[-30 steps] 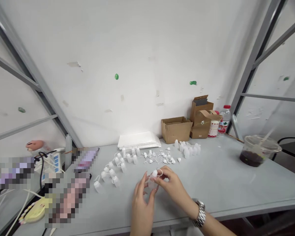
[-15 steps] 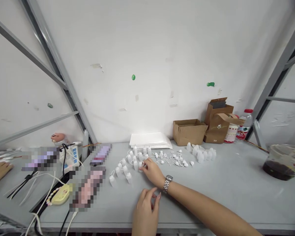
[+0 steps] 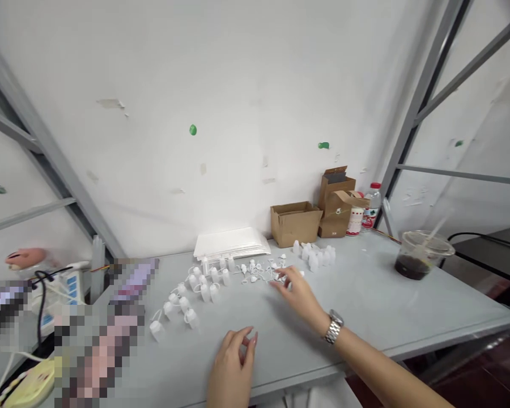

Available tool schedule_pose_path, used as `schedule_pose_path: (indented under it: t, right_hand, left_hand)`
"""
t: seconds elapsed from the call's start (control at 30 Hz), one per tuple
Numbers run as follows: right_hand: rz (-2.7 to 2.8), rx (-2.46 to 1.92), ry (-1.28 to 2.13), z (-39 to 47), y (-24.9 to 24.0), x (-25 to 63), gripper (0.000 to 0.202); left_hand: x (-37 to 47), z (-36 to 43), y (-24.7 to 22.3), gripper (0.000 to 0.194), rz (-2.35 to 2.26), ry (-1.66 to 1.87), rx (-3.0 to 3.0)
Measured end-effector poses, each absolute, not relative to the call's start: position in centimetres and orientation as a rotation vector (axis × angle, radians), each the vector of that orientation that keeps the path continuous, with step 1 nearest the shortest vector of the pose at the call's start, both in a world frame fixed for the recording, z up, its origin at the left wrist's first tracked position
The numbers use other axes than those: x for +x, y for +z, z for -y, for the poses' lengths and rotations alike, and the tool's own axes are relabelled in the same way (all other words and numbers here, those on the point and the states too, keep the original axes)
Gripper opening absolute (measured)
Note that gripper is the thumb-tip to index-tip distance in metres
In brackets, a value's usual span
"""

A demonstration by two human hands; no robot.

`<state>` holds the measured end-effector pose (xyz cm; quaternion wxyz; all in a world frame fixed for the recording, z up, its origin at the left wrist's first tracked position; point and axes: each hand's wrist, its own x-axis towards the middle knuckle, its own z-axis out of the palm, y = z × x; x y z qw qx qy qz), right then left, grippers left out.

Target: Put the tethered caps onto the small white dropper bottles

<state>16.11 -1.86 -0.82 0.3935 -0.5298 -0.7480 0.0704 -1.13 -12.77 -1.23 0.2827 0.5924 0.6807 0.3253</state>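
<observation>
My right hand point(image 3: 295, 290), with a metal watch point(image 3: 334, 327) on its wrist, reaches over a pile of small white caps with loops point(image 3: 255, 272). Its thumb and fingers are apart, and I see nothing held between them. Near the table's front edge, my left hand point(image 3: 233, 362) rests loosely curled, a gap showing between thumb and forefinger, with nothing visible in it. Left of the caps stand several small translucent bottles with looped caps point(image 3: 215, 293). Beyond my right hand, several bottles without looped caps point(image 3: 313, 260) stand in a cluster.
A stack of white sheets point(image 3: 232, 243) lies by the wall beside a cardboard box point(image 3: 296, 225) and a brown paper bag point(image 3: 334, 212). On the right stands a plastic cup of dark liquid point(image 3: 416, 260). Blurred-out phones point(image 3: 106, 351), cables and a power strip point(image 3: 59, 300) occupy the left.
My right hand has left a bottle in the capped group, moved right to the caps and spread its fingers. The view has swung right. My left hand stays low, much the same.
</observation>
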Motion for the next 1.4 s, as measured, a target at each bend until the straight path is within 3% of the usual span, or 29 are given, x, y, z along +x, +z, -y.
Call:
schedule_pose_path:
  t: [0.17,0.33,0.6,0.8,1.0,1.17,1.4]
  right_hand:
    - [1.686,-1.619,-0.124,-0.3,-0.6,23.6,0.035]
    - [1.736,-1.724,-0.295,-1.6,-1.4,24.9,0.029]
    - [1.833,-1.758,-0.356,-2.4,-2.6,24.8,0.024]
    - [1.838,-1.692,-0.348,-2.5,-2.6,25.2,0.028]
    - [1.813,-1.475,-0.106,0.3,-1.7,23.9,0.044]
    - [1.923,-1.384,0.189,4.7,-2.8,20.6,0.037]
    - [2.016,-1.361,0.276,6.7,-3.7,18.2,0.029]
  left_hand:
    - [1.2,12.3,-1.4,0.033,-1.785,0.805,1.653]
    - [3.0,10.3,-1.1,0.031,-1.843,0.799,1.827]
    - [5.2,2.7,0.0,0.035,-1.871,0.544,2.288]
    - [5.8,0.7,-0.9,0.022,-1.893,0.467,2.374]
    - [5.3,0.9,-1.7,0.015,-1.945,0.49,2.382]
    - [5.0,0.4,-2.1,0.021,-2.046,0.512,2.317]
    - [4.4,0.3,-2.6,0.016,-2.087,0.554,2.232]
